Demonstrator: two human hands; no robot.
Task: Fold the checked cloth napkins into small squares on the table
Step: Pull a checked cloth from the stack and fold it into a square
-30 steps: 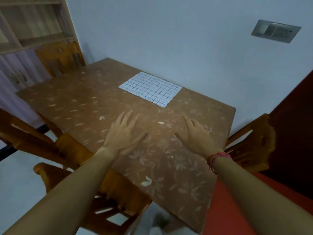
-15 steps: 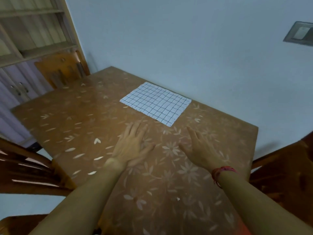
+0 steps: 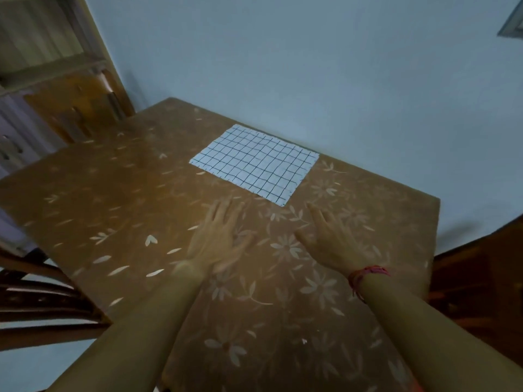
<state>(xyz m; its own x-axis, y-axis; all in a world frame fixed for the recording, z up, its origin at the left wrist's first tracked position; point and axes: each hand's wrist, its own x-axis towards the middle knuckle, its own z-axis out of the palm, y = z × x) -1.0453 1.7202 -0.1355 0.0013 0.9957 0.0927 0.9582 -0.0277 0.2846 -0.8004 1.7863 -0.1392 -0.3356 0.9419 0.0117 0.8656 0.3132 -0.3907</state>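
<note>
One white napkin with thin black checks [image 3: 254, 162] lies spread flat on the far side of the brown flower-patterned table [image 3: 119, 199], close to the wall. My left hand [image 3: 218, 239] is stretched out palm down over the table, fingers straight, a short way in front of the napkin's near edge; it is blurred. My right hand [image 3: 331, 239], with a red thread at the wrist, reaches forward beside it, fingers straight, its tips just below the napkin's near right corner. Neither hand touches the napkin or holds anything.
A wooden chair [image 3: 42, 304] stands at the table's left side, another chair back [image 3: 76, 108] at the far left corner, and dark wooden furniture [image 3: 481, 292] at the right edge. A shelf unit [image 3: 42, 46] fills the upper left. The pale wall runs right behind the table.
Both hands have moved forward across the table toward the napkin. The camera has come closer to the table, so the napkin looks larger and nearer.
</note>
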